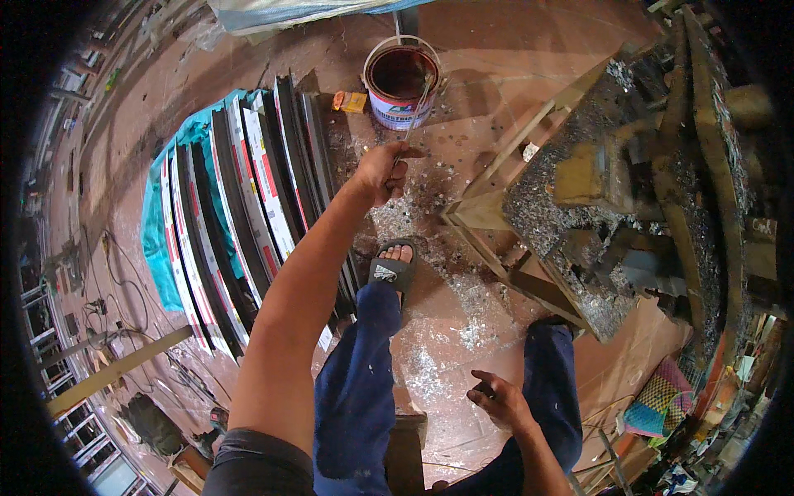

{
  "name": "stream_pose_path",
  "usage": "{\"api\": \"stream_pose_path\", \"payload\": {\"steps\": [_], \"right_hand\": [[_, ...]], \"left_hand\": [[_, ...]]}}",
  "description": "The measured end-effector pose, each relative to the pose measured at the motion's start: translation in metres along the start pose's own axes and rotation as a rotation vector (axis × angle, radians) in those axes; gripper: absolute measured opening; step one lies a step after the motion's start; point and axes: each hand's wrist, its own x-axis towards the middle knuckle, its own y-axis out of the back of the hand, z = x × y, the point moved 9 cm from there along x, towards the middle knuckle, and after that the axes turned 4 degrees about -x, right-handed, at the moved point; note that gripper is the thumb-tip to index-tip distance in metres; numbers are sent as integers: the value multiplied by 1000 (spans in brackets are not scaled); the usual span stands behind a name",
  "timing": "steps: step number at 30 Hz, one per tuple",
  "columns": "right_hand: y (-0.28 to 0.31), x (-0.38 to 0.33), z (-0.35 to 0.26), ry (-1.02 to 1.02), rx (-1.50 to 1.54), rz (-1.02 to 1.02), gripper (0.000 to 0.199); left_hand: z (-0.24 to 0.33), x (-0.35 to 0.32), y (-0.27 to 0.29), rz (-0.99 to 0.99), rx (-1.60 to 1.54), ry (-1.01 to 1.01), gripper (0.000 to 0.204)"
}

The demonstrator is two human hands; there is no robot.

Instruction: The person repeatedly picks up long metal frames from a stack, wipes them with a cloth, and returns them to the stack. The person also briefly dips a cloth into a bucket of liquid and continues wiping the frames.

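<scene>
My left hand (383, 172) reaches forward, its fingers closed round the lower end of a thin stick (420, 114). The stick's far end leans over the rim of a white paint can (400, 114) with a wire handle and dark reddish-brown paint inside. Whether the stick ends in a brush cannot be made out. My right hand (501, 403) hovers by my right knee, its fingers loosely bent and apart, with nothing visible in it. A small orange packet (349, 102) lies left of the can.
Left of my forearm, long dark bars with white-and-red wrapping (263, 178) lie on a teal sheet (155, 248). A metal-framed table (488, 242) littered with shavings stands at right. A woven bag (659, 398) sits lower right. Cables (124, 281) trail along the left floor.
</scene>
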Motion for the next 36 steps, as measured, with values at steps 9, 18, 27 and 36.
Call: {"api": "stream_pose_path", "payload": {"steps": [9, 18, 27, 36], "right_hand": [[2, -4, -1, 29, 144, -10, 61], [-2, -4, 6, 41, 235, -10, 65], [-2, -5, 27, 91, 260, 12, 63], [-4, -10, 47, 203, 56, 207, 61]], "left_hand": [[-37, 10, -5, -98, -528, 72, 44], [-35, 5, 1, -29, -550, -81, 15], [3, -45, -10, 107, -435, -340, 26], [26, -294, -113, -154, -398, -485, 32]]}}
